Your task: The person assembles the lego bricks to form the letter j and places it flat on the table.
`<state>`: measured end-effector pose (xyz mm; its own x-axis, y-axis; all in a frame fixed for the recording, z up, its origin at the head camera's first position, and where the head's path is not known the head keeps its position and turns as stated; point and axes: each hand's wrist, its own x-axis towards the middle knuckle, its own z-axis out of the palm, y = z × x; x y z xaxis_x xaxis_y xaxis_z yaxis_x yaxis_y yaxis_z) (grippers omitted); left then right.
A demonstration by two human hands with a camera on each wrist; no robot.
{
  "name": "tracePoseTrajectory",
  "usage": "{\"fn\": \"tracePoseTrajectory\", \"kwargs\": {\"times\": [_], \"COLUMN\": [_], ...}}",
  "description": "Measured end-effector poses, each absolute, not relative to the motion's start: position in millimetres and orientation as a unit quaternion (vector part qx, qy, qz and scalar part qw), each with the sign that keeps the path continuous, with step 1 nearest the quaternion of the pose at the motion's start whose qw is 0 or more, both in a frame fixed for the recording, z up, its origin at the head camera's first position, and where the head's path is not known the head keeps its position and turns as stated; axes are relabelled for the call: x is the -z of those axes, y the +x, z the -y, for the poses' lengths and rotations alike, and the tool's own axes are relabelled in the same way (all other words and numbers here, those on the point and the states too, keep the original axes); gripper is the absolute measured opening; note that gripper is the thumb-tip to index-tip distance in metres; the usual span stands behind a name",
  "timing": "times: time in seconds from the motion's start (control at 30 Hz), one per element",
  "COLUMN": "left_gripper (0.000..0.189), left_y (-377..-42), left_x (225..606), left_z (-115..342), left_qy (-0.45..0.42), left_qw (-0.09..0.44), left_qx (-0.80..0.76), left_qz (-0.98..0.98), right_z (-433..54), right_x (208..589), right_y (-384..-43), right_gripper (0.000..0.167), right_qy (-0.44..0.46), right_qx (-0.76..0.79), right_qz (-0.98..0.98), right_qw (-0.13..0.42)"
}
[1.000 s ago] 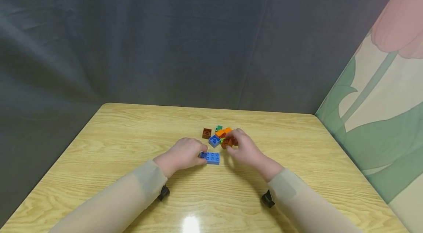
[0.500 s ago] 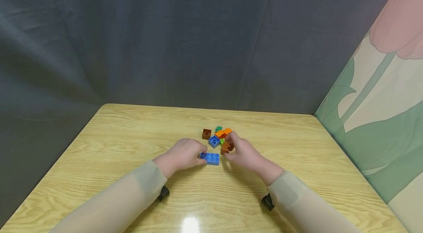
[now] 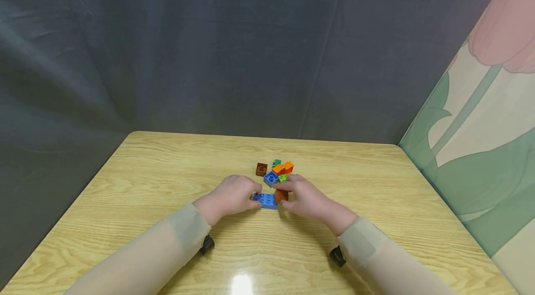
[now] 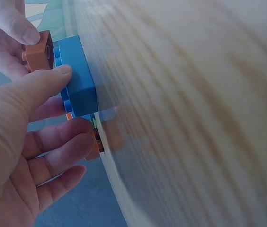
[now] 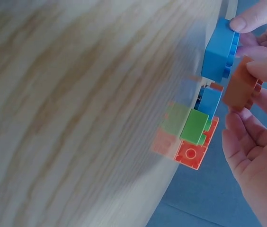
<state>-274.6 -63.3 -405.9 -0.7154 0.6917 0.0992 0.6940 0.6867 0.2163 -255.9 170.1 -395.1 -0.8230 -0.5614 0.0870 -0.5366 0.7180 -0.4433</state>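
A long blue toy building brick (image 3: 267, 200) lies studs up on the table, pinched at its left end between the thumb and forefinger of my left hand (image 3: 235, 193). My right hand (image 3: 307, 197) pinches a small brown brick (image 3: 281, 196) over the blue brick's right end. Seen from the left wrist, the brown brick (image 4: 40, 52) sits right by the studs of the blue brick (image 4: 78, 75); whether they touch I cannot tell. In the right wrist view a narrow gap seems to part the brown brick (image 5: 240, 85) from the blue one (image 5: 218, 52).
Just behind the hands is a cluster of loose bricks: a small blue one (image 3: 271, 179), a lime green one (image 3: 283, 178), orange ones (image 3: 283, 168), a dark green one (image 3: 277, 163) and a brown one (image 3: 261, 169). A dark curtain (image 3: 251, 53) hangs behind the wooden table (image 3: 175, 155).
My right hand has brought the brown brick left and toward me, from beside the cluster to over the blue brick's right end. The left hand keeps its place on the blue brick.
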Motion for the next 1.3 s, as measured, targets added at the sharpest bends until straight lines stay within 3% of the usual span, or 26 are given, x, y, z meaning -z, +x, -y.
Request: {"fn": "tracePoseTrajectory", "kwargs": {"times": [1.3], "left_gripper": [0.023], "left_y": [-277.3], "left_x": [407.1], "left_z": [64.4], "left_qy": [-0.371], "left_qw": [0.002], "left_qx": [0.121], "left_qz": [0.921], "right_z": [-160.6], "right_x": [396.3], "right_y": [-259.4], "right_gripper": [0.043], "right_qy": [-0.339], "right_qx": [0.173], "right_qz": [-0.924], "right_qw": [0.026]}}
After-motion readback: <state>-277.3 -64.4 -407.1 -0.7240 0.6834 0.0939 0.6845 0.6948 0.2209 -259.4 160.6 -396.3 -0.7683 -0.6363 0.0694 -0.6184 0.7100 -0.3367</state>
